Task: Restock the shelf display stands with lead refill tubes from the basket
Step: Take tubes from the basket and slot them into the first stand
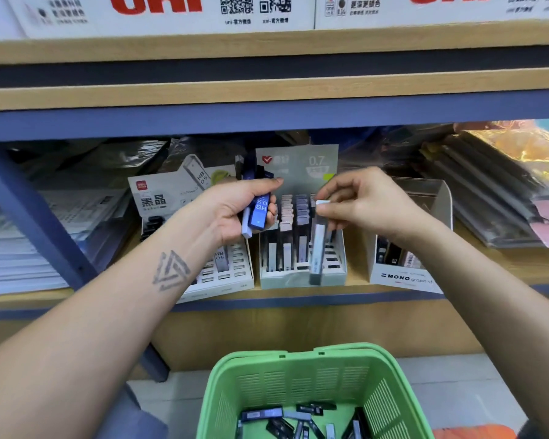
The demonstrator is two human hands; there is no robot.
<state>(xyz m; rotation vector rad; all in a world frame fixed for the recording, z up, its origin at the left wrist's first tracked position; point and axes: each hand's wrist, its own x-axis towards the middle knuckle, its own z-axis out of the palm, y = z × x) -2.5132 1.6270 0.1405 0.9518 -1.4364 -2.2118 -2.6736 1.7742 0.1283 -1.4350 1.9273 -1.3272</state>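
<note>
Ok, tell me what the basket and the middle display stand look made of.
Green basket: moulded plastic, judging by its uniform colour, slotted vent walls and slight sheen. Middle display stand: most likely printed cardboard, matte, with thin folded edges and a flat printed backboard; its slotted insert could be card or thin plastic.

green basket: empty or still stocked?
Still stocked. Several dark lead refill tubes lie loose on the bottom of the green basket; its lower part is cut off by the frame, so no count.
</note>
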